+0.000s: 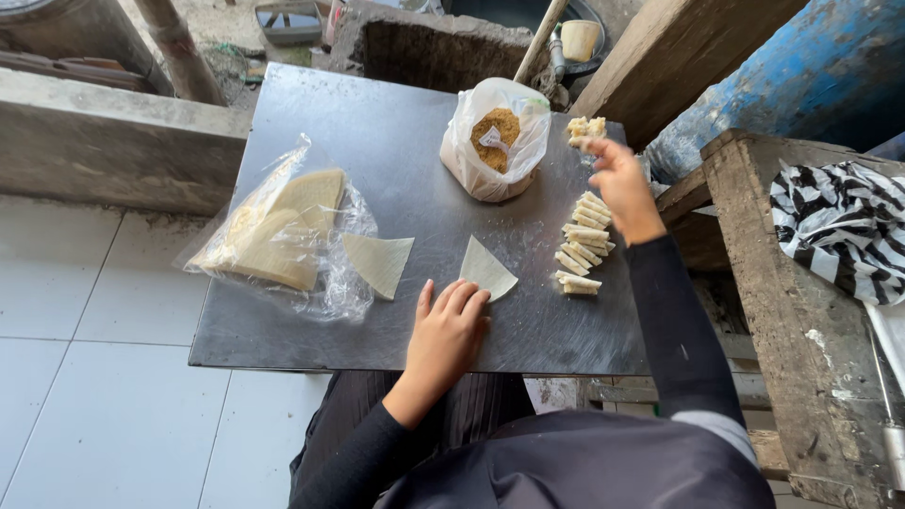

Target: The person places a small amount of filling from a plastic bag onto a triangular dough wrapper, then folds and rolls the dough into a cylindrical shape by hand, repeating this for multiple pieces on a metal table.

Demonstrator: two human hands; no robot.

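My left hand lies flat on the dark metal table, fingertips touching a pale triangular wrapper sheet. My right hand reaches to the table's far right, fingers pinched on a small rolled piece at a little pile of rolls. A row of several finished rolls lies just below that hand. A clear bag of brown crumbly filling stands open behind the sheet. A second triangular sheet lies to the left, beside a plastic bag of stacked wrappers.
A rough wooden bench stands to the right with a black-and-white striped cloth on it. A blue barrel and a slanted plank are behind it. A concrete ledge borders the left; white floor tiles lie below.
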